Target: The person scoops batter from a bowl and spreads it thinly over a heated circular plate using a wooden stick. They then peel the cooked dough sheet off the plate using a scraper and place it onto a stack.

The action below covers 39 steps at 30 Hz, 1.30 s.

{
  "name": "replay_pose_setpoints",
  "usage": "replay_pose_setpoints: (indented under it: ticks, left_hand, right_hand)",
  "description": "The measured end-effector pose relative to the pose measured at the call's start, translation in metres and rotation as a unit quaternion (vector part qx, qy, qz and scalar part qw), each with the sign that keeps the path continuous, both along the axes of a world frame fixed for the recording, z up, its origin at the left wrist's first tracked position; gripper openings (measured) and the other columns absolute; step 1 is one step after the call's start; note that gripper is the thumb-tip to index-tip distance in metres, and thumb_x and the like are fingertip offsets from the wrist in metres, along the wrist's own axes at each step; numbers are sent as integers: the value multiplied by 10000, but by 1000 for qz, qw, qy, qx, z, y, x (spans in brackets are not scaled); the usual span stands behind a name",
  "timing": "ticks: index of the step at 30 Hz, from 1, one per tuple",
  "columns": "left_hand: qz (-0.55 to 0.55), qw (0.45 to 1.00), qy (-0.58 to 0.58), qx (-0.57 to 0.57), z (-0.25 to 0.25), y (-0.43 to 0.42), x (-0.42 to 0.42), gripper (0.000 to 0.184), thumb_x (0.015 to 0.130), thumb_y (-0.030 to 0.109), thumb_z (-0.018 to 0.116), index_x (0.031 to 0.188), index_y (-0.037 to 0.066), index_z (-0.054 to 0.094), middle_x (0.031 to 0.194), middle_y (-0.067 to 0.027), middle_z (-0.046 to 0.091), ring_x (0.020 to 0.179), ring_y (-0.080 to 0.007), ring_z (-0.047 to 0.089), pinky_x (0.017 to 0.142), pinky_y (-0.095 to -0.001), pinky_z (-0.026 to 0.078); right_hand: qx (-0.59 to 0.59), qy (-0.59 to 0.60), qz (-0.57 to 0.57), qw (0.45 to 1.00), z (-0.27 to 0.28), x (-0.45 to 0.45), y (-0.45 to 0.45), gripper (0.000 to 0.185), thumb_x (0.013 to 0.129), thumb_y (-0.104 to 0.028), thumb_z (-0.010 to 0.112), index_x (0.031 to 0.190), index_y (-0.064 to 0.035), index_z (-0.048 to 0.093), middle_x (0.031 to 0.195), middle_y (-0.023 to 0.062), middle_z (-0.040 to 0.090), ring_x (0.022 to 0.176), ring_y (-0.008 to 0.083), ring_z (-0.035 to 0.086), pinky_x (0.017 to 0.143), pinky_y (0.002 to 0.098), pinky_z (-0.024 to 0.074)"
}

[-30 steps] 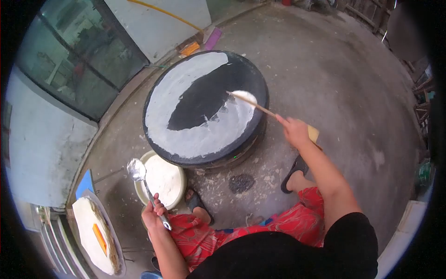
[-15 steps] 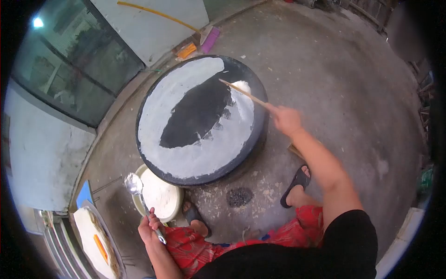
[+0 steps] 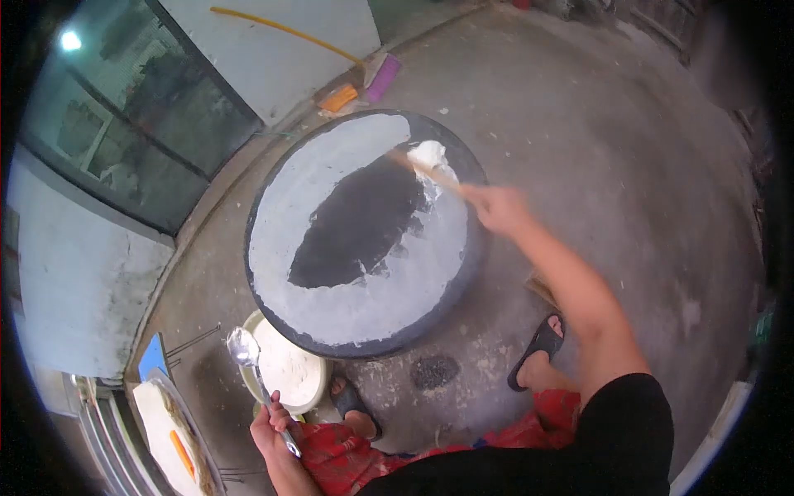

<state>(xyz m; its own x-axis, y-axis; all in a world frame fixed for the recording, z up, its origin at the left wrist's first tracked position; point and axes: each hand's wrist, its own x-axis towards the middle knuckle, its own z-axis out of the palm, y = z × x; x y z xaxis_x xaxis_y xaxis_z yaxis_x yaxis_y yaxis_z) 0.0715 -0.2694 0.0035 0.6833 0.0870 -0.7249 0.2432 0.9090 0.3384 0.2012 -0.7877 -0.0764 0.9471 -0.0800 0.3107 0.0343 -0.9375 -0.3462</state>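
My right hand [image 3: 499, 208] is closed on a thin wooden stick [image 3: 426, 170], blurred by motion, over the right side of a large round black griddle [image 3: 356, 223]. White batter [image 3: 428, 155] lies in a lump against the stick, and a thin white layer [image 3: 397, 285] rings a bare dark patch. My left hand [image 3: 275, 422] is wrapped round the handle of a metal ladle [image 3: 243, 345]. The ladle's coated bowl hangs over the left rim of a tub of white batter [image 3: 285, 364].
At lower left a stack of white sheets [image 3: 165, 430] carries an orange strip [image 3: 182, 455], beside a blue board [image 3: 152, 357]. A broom [image 3: 382, 76] and an orange item [image 3: 337, 97] lie near the wall. My sandalled feet [image 3: 538, 355] are below the griddle.
My right hand and the stick have moved up and left along the griddle, with the batter lump pushed towards its upper right. The griddle sits lower in view. My left hand still holds the ladle.
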Motion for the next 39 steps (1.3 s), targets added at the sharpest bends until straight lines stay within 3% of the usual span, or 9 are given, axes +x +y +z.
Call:
replay_pose_setpoints:
  ticks: [2, 17, 19, 23, 26, 31, 33, 37, 39]
  left_hand:
    - [-11, 1000, -1, -21, -1, 2, 0, 334, 879, 186, 342, 1025, -97, 444, 668, -60, 458, 448, -84, 371, 359, -205, 311]
    - [-25, 999, 1, -23, 2, -4, -1, 346, 885, 188, 340, 1055, -94, 445, 668, -69, 462, 459, -103, 382, 374, -225, 311]
    - [-29, 999, -3, -26, 2, -6, 1, 348, 884, 189, 339, 1056, -93, 446, 668, -71, 463, 463, -105, 382, 379, -230, 311]
    - [-23, 998, 1, -53, 5, -12, 2, 352, 884, 191, 336, 1066, -91, 442, 676, -81, 470, 475, -111, 381, 395, -238, 313]
    - [-22, 997, 1, -76, 4, -11, 0, 357, 882, 196, 339, 1075, -89, 435, 686, -86, 477, 476, -113, 378, 398, -235, 315]
    - [-58, 997, -26, -37, -1, -4, -3, 350, 875, 163, 368, 1083, -112, 428, 669, -73, 474, 483, -106, 414, 406, -231, 340]
    - [-57, 997, -33, -39, 0, 0, -6, 352, 875, 166, 366, 1083, -112, 429, 665, -72, 472, 478, -105, 410, 402, -229, 339]
    - [-52, 996, -34, -70, -2, 7, -11, 348, 877, 175, 351, 1079, -96, 431, 674, -78, 469, 475, -107, 391, 395, -225, 325]
    - [-38, 995, -30, -86, -2, 11, -15, 348, 879, 186, 344, 1085, -81, 429, 690, -85, 470, 478, -113, 376, 399, -226, 311]
  right_hand:
    - [31, -17, 88, 995, 0, -13, -14, 473, 733, -76, 483, 1144, -308, 513, 696, 84, 550, 656, 272, 560, 587, 381, 457]
    - [-21, 128, -75, 989, 5, -13, -61, 601, 710, 18, 472, 1196, -335, 460, 818, 101, 510, 774, 283, 523, 714, 367, 450]
    - [-162, 13, -98, 982, -16, 20, -70, 523, 776, -49, 445, 1216, -329, 432, 882, 90, 510, 775, 276, 545, 700, 409, 444]
    - [-51, 93, -107, 989, 9, 100, 14, 352, 827, -123, 383, 1168, -145, 468, 992, 144, 533, 860, 340, 566, 741, 464, 435]
    - [130, 4, -105, 986, 11, 94, 23, 330, 810, -102, 388, 1120, -111, 500, 988, 189, 563, 901, 352, 555, 753, 434, 442]
    - [163, 82, -126, 975, 4, 35, 18, 284, 815, -108, 392, 1046, -82, 556, 960, 203, 577, 867, 352, 562, 740, 412, 448]
    - [394, 65, -122, 909, -9, 31, 12, 283, 827, -126, 446, 1086, -85, 552, 813, 106, 626, 704, 191, 604, 641, 317, 464]
    - [264, 62, -152, 950, -10, 27, 35, 280, 848, -175, 448, 1089, -85, 558, 751, 66, 615, 618, 126, 566, 583, 283, 458]
    - [404, 171, -153, 885, 33, 17, 71, 280, 846, -164, 448, 1086, -84, 566, 801, 79, 619, 669, 136, 572, 625, 278, 459]
